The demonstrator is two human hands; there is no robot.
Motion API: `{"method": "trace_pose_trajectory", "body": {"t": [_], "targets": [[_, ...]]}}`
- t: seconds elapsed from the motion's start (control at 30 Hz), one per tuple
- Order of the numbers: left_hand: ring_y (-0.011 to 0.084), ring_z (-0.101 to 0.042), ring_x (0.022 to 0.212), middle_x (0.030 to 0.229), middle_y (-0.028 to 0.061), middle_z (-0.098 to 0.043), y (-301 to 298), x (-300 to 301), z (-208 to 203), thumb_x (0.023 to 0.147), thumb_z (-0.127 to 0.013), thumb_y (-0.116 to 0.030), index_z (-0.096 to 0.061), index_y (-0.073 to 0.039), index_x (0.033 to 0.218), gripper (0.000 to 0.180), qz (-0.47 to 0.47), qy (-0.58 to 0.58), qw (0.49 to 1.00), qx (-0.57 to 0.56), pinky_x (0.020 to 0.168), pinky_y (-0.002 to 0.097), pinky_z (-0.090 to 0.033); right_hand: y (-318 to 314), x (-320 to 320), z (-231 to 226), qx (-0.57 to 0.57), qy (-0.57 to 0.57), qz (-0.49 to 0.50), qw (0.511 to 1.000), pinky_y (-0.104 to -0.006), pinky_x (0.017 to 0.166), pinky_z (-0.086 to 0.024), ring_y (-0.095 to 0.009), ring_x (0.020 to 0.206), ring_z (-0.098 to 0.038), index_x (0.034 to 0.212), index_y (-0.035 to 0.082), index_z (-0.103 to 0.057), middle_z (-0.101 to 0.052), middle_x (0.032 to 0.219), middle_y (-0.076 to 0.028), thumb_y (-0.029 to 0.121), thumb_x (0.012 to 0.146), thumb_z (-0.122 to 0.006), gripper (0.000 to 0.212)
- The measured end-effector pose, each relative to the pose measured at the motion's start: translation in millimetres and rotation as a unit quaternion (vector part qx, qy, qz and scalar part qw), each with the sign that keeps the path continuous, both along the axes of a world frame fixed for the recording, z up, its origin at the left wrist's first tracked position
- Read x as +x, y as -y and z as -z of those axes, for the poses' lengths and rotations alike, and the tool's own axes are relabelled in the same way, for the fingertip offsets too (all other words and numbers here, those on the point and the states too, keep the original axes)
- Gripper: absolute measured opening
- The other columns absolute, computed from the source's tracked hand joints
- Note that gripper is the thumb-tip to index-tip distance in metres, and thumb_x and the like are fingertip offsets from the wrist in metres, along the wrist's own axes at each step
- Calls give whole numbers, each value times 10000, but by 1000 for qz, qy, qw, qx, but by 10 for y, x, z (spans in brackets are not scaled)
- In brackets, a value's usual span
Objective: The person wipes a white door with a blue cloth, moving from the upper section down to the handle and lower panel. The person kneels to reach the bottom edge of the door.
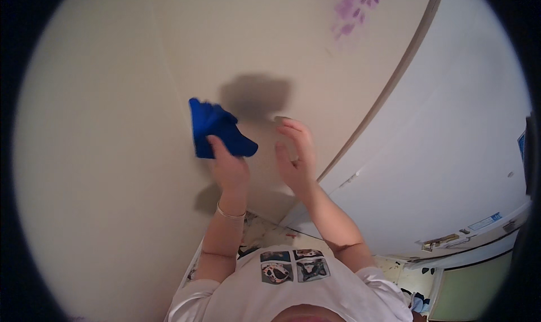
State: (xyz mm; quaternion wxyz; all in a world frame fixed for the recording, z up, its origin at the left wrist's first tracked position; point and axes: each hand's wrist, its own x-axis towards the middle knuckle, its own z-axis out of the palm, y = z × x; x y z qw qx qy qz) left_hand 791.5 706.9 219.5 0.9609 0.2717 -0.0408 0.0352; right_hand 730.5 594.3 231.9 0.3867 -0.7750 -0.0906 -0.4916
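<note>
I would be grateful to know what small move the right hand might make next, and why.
Perhaps the right hand should move left and pinch the blue cloth by its nearest corner: the left hand alone grips it, while the right hand's fingers are parted and empty.

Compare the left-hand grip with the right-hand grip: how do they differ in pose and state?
The left-hand grip is closed on a blue cloth; the right-hand grip is apart from it, its thumb and fingers parted.
The left one's thumb lies over the cloth, while the right one's fingers curve toward the left.
The left wrist wears a thin band; the right wrist shows none.
Both are bare and raised before a pale wall.
</note>
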Motion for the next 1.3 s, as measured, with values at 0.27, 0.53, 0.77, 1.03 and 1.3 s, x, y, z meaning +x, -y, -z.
{"method": "trace_pose_trajectory", "body": {"t": [0.27,0.53,0.77,1.03,1.3], "targets": [[651,-67,1242,1461,329,-98,930,175,108,736,-580,-584,-455,-256,1357,714,-205,484,589,614,904,778,-75,409,-349,-154,-92,111,156,977,-409,882,-424,-341,1030,-523,1016,2,-610,-528,1154,-206,206,816,-589,286],[517,-240,1266,1424,164,-336,1244,216,-868,692,-672,-496,-595,-399,1188,512,-425,515,524,528,943,709,-185,735,-503,-203,-199,139,256,936,-417,902,-383,-336,1039,-484,1005,28,-619,-513,1159,-182,277,811,-585,318],[481,-274,1248,1306,209,-389,1455,333,-1942,755,-636,-443,-563,-288,1244,518,-543,443,568,430,960,675,-197,971,-462,-256,-200,199,314,907,-436,884,-378,-326,1061,-454,1009,74,-638,-469,1214,-151,314,818,-575,314],[482,-307,1222,1372,198,-352,1311,51,-161,785,-570,-509,-540,-373,1244,480,-399,551,465,566,949,715,-175,1015,-412,-125,-272,235,287,888,-412,772,-392,-304,944,-510,985,109,-644,-513,1134,-118,395,811,-579,341],[428,-345,1223,1408,137,-330,1287,212,-608,814,-527,-560,-494,-428,1282,488,-427,601,431,521,913,712,-226,1091,-426,-87,-289,221,244,899,-387,742,-389,-275,982,-515,908,113,-659,-523,1164,-82,324,775,-598,256]]}}
